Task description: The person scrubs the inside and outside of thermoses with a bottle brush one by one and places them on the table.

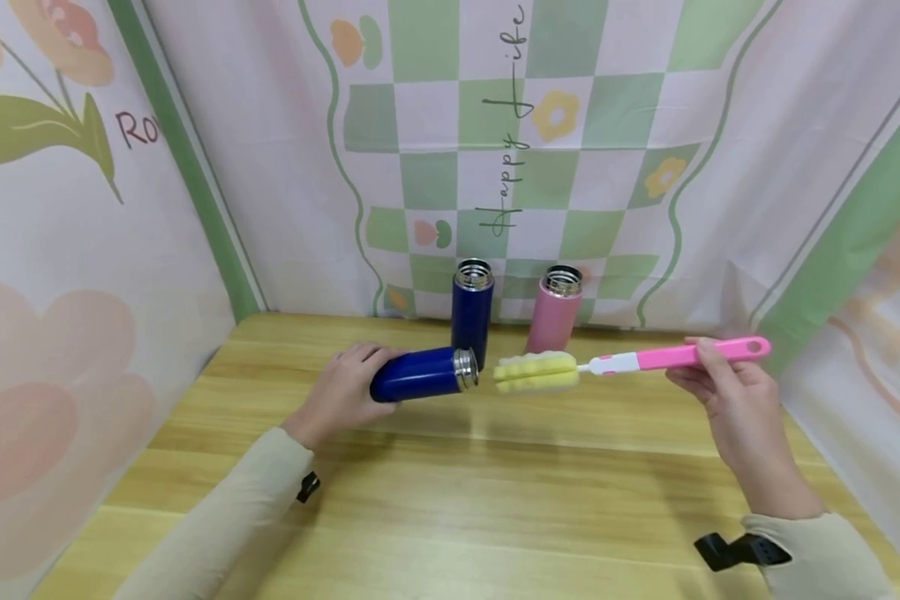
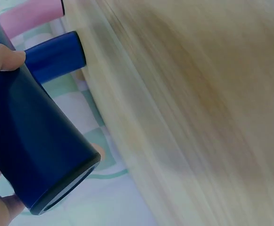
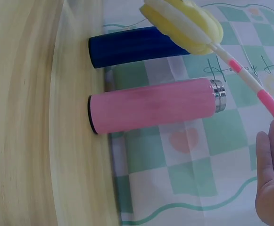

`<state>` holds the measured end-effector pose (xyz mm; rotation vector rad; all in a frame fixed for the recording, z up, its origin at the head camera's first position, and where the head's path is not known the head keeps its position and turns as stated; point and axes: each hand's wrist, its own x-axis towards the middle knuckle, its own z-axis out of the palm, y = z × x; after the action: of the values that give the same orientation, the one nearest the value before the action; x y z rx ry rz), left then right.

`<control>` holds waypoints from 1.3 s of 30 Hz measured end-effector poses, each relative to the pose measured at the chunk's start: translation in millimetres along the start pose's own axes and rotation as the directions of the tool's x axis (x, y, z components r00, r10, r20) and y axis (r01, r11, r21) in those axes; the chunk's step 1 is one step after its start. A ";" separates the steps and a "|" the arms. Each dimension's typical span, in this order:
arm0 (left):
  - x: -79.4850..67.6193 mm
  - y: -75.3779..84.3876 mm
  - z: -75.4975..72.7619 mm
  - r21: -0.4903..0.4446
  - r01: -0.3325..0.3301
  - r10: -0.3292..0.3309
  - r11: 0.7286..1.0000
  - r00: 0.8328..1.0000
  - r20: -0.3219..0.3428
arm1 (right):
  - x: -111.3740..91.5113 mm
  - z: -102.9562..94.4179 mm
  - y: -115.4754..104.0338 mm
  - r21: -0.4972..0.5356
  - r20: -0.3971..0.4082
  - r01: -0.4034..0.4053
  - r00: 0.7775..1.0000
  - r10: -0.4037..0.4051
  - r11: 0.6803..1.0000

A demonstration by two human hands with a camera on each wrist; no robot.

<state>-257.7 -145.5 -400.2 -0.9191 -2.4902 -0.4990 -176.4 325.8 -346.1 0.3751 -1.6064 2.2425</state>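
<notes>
At the right of the frame, the right hand (image 1: 742, 408) pinched a slim brush with a pink-and-white handle (image 1: 667, 358) and a yellow sponge head (image 1: 537, 372). Left of centre, the left hand (image 1: 348, 387) grasped a glossy dark-blue cylindrical bottle (image 1: 420, 373), tipped sideways above the wooden bench (image 1: 450, 500), its silvery mouth (image 1: 465, 369) near the sponge but apart. This seemed the lining-up step; next, probably, a straight, level push inside. Farther back, mid-frame, a blue bottle (image 1: 471, 308) and a pink bottle (image 1: 555, 317) stood uncapped.
</notes>
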 end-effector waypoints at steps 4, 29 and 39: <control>2.1 2.2 0.8 -0.004 -0.029 0.029 1.000 0.999 -0.028 | 0.0 1.5 1.0 -0.022 0.018 -0.017 1.000 0.018 1.000; 10.7 10.0 8.3 0.004 -0.056 0.056 0.998 0.998 -0.036 | -1.9 14.3 3.9 -0.023 0.101 -0.042 0.994 0.045 0.999; 10.6 13.3 6.6 0.010 -0.066 0.066 0.998 0.998 -0.014 | 1.3 17.8 4.6 0.168 0.116 0.018 0.993 -0.038 0.986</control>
<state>-257.7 -127.4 -397.9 -0.9872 -2.4385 -0.4696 -179.4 307.7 -343.8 0.5819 -1.4631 2.3805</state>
